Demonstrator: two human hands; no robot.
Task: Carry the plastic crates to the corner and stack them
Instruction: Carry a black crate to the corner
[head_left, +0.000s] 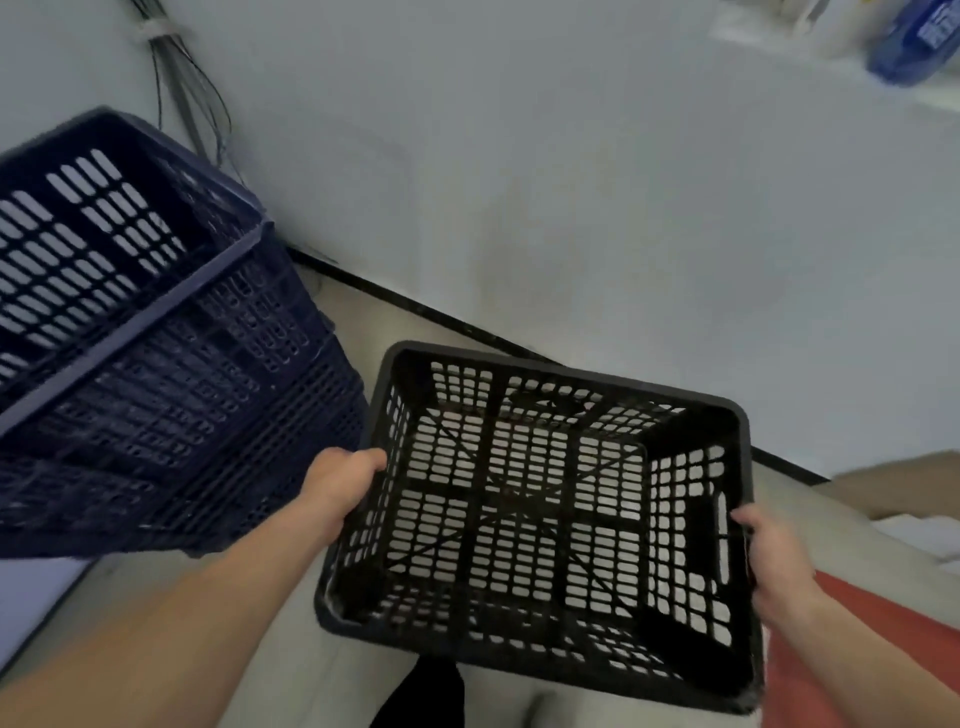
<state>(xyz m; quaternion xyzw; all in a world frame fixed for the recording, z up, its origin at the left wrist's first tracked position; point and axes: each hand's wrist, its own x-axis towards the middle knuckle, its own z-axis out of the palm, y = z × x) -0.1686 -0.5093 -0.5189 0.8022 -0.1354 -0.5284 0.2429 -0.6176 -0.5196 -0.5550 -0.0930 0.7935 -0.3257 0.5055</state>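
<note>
Stack of dark blue slotted plastic crates (156, 374) stands at left of frame, in the corner; black perforated plastic crate (545, 519), lower centre, unstacked; left hand (340, 486) and right hand (774, 561) grip opposite rims; stacking it remains.

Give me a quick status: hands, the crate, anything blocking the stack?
Left hand and right hand grip opposite sides of the empty black slotted plastic crate. Stack of dark blue plastic crates stands left, by the wall. Nothing in between.
</note>
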